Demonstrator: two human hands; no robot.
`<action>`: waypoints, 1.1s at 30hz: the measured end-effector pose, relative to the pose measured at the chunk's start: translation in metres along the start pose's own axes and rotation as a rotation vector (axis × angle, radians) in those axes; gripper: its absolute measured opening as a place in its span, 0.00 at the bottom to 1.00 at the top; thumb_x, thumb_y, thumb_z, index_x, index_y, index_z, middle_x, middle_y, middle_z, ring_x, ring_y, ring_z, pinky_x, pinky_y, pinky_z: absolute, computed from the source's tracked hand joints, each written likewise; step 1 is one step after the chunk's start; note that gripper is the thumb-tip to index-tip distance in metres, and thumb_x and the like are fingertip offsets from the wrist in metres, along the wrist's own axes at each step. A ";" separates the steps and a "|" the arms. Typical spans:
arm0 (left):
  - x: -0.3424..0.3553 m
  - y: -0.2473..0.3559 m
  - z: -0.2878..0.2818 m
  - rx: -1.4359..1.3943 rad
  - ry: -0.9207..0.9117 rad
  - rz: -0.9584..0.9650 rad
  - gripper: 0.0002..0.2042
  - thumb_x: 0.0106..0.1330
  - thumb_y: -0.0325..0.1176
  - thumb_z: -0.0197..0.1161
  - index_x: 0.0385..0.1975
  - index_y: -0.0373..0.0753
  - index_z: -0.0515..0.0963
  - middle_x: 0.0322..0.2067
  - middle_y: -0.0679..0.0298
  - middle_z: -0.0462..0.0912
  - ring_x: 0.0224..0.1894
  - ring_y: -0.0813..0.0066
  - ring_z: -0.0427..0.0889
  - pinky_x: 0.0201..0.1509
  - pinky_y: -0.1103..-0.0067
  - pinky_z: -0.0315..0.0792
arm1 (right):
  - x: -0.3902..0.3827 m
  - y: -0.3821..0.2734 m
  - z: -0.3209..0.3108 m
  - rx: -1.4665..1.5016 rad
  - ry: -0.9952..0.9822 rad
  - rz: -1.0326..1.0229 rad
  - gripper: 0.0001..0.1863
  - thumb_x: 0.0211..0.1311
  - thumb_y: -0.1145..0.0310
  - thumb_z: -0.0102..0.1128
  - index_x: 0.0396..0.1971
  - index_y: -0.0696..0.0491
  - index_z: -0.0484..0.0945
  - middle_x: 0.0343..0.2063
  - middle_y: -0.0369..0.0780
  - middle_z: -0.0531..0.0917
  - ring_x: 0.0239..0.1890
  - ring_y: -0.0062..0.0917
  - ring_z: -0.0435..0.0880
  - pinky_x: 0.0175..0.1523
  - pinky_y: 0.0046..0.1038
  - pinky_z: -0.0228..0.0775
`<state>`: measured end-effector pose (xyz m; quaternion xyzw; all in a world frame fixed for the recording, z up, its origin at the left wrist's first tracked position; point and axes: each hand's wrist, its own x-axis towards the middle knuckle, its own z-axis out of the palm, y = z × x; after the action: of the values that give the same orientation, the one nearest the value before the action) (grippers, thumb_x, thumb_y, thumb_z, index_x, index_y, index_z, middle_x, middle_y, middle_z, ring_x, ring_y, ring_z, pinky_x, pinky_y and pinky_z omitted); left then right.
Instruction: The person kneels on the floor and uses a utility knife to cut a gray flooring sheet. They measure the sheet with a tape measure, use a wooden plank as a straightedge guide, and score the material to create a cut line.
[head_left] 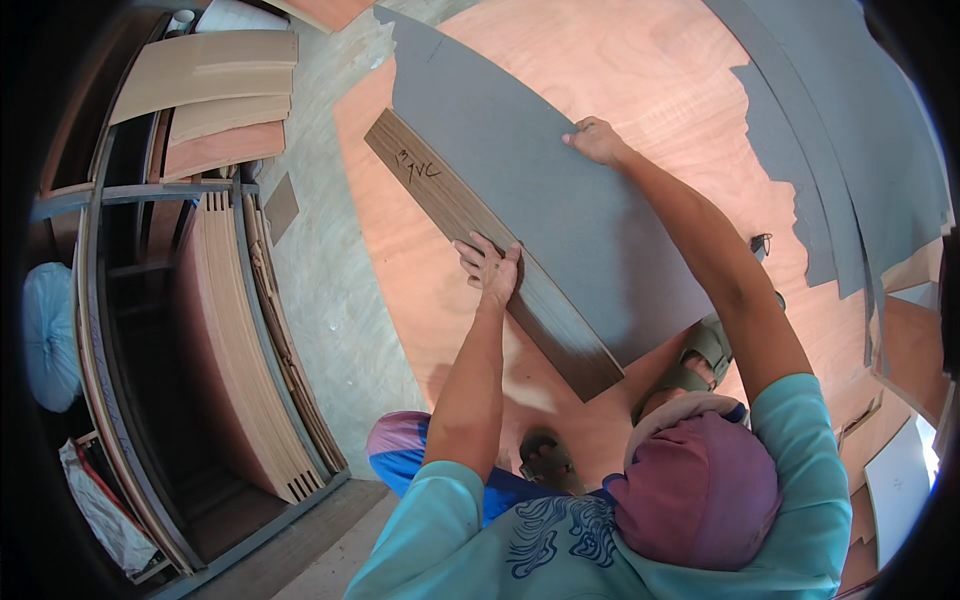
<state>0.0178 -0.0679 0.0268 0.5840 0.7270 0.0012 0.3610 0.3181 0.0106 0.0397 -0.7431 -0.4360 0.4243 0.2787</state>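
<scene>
A brown wood-grain plank [545,310] with dark handwriting at its far end lies slanted along the left edge of a grey sheet [480,130]. My left hand [490,268] rests on the plank near its middle, fingers spread and pressed to its surface. Farther up and to the right, my right hand [597,142] is closed on the curved far edge of the grey sheet; its fingertips are partly hidden. The sheet's far left end is ragged. Beneath both lies a large pinkish plywood board [385,250].
More grey sheeting [845,130] with torn edges lies at the right. To the left, a metal rack [95,290] holds stacked panels [240,350], board offcuts [215,75] and a blue plastic bag [50,335]. Sandalled feet [700,360] stand on the plywood near the plank.
</scene>
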 end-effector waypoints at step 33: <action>0.007 0.028 -0.035 0.405 -0.107 -0.029 0.46 0.62 0.46 0.68 0.72 0.30 0.49 0.74 0.41 0.32 0.70 0.31 0.53 0.72 0.63 0.63 | -0.027 -0.039 -0.009 -0.054 -0.108 -0.125 0.21 0.64 0.58 0.59 0.47 0.62 0.79 0.46 0.55 0.82 0.52 0.42 0.81 0.56 0.36 0.71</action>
<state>0.0227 -0.0385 0.0608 0.6335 0.7005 -0.1811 0.2744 0.3026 0.0040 0.0847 -0.6976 -0.5074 0.4337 0.2604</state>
